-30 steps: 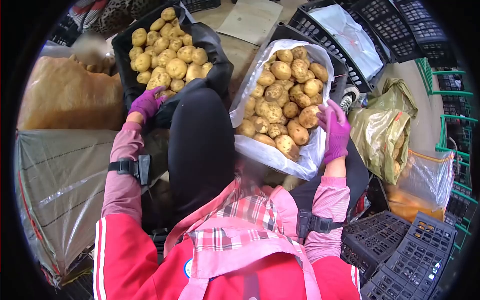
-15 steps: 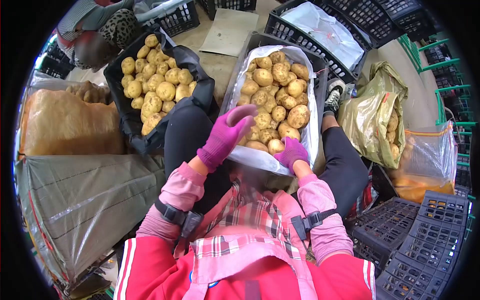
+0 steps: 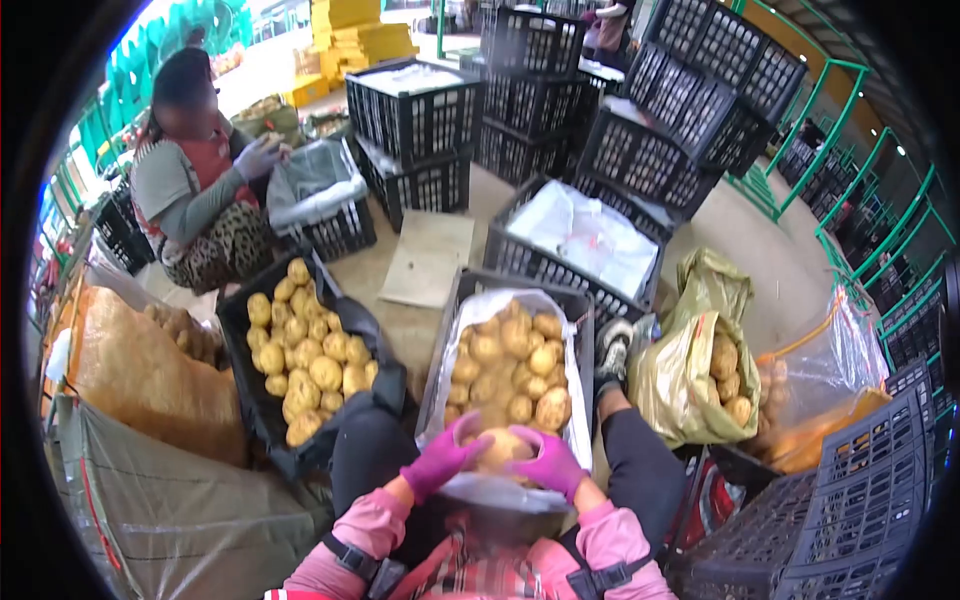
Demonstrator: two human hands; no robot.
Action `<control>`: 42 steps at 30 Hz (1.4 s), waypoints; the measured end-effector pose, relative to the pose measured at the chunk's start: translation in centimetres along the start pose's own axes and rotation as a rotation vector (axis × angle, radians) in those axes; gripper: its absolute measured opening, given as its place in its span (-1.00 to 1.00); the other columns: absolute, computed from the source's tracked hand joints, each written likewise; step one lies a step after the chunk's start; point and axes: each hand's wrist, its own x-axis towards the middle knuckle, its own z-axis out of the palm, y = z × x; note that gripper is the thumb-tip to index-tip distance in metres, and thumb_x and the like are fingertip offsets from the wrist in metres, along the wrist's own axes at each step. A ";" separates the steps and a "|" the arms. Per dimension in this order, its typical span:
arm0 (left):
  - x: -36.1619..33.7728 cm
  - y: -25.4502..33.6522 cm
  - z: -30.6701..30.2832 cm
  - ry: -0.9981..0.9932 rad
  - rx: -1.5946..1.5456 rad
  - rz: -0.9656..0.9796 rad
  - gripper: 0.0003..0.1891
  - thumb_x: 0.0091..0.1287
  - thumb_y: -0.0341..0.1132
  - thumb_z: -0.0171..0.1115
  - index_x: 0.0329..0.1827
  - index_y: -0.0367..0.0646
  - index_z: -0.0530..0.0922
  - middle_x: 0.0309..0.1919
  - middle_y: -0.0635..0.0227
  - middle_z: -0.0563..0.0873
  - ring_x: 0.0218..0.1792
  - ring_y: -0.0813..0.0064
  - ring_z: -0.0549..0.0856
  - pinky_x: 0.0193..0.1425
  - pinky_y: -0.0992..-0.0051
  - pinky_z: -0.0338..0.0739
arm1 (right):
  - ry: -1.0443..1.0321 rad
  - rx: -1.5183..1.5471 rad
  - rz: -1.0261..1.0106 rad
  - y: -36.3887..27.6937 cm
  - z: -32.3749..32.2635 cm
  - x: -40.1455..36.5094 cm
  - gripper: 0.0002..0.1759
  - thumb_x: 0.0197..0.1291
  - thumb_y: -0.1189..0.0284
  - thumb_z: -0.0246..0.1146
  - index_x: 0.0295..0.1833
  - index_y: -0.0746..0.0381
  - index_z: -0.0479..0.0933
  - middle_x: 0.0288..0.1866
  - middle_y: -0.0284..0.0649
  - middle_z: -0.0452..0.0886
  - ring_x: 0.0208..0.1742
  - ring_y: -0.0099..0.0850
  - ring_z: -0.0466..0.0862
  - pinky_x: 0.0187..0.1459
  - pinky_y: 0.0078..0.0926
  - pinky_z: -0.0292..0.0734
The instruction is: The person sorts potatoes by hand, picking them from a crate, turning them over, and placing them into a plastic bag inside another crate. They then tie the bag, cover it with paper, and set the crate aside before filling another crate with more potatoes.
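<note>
In a purple glove, my left hand (image 3: 443, 460) curls against the left side of a large potato (image 3: 497, 450). My right hand (image 3: 550, 463), gloved the same way, closes on its right side, so both hands hold it between them. The potato looks slightly blurred. It is over the near end of a black crate (image 3: 437, 385) with a white liner (image 3: 578, 400), between my legs. Several potatoes (image 3: 515, 345) fill the crate beyond my hands. Left of my knee, a crate with a black cloth lining (image 3: 372, 325) holds more potatoes (image 3: 325, 373).
A flat cardboard sheet (image 3: 428, 258) lies on the floor ahead. Lined black crates (image 3: 575, 240) and tall crate stacks (image 3: 535, 100) stand beyond. An olive sack (image 3: 665, 390) of potatoes is at right, an orange mesh sack (image 3: 150, 370) at left. Another person (image 3: 195, 180) squats far left.
My view has tilted up, showing more of the room. My left hand has come down from above the crate, and both hands now meet around one potato at its near end.
</note>
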 end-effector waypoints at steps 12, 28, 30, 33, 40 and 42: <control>-1.0 2.9 0.3 0.281 0.156 0.070 -0.63 0.39 -0.12 0.28 -0.03 -0.31 0.64 -0.27 0.29 0.73 -0.21 0.57 0.65 -0.08 0.46 0.55 | 0.221 0.539 -0.105 -3.4 5.5 1.7 -0.65 0.45 0.34 0.16 0.23 0.28 0.55 0.03 -0.33 0.63 0.06 -0.55 0.56 0.14 -0.55 0.47; -0.3 1.7 -0.7 0.299 0.099 0.148 -0.66 0.42 -0.18 0.24 0.02 -0.30 0.62 -0.18 0.27 0.72 -0.12 0.55 0.64 0.02 0.51 0.52 | 0.160 0.375 -0.096 -6.8 2.8 1.6 -0.53 0.41 0.20 0.22 0.23 0.33 0.52 0.01 -0.12 0.68 0.09 -0.31 0.65 0.15 -0.47 0.49; -0.2 1.7 -0.9 0.303 0.061 0.136 -0.67 0.41 -0.18 0.25 0.03 -0.28 0.62 -0.16 0.27 0.72 -0.11 0.54 0.65 0.03 0.50 0.51 | 0.110 0.382 -0.121 -7.8 2.4 1.3 -0.47 0.39 0.17 0.24 0.31 0.30 0.46 0.12 -0.08 0.64 0.20 -0.23 0.62 0.22 -0.44 0.46; 0.1 1.4 -1.0 0.276 0.064 0.118 -0.67 0.42 -0.17 0.24 0.04 -0.27 0.61 -0.13 0.28 0.71 -0.07 0.54 0.64 0.08 0.50 0.50 | 0.211 0.138 -0.296 -7.7 3.0 1.3 -0.42 0.36 0.13 0.27 0.34 0.27 0.44 0.22 -0.02 0.61 0.29 -0.17 0.58 0.28 -0.39 0.42; -0.6 1.9 -0.8 0.286 0.150 0.149 -0.71 0.42 -0.23 0.24 0.05 -0.25 0.61 -0.05 0.24 0.70 0.01 0.49 0.65 0.16 0.49 0.49 | 0.156 0.247 -0.160 -6.4 4.0 1.6 -0.57 0.42 0.25 0.20 0.24 0.30 0.52 0.13 -0.04 0.67 0.18 -0.32 0.65 0.20 -0.41 0.49; -0.7 2.3 -0.8 0.272 0.147 0.148 -0.71 0.40 -0.25 0.25 0.06 -0.26 0.61 -0.04 0.23 0.70 0.01 0.48 0.65 0.18 0.48 0.49 | 0.233 0.361 -0.056 -5.8 4.1 1.7 -0.60 0.43 0.27 0.19 0.22 0.30 0.54 0.10 -0.10 0.69 0.11 -0.37 0.66 0.16 -0.45 0.51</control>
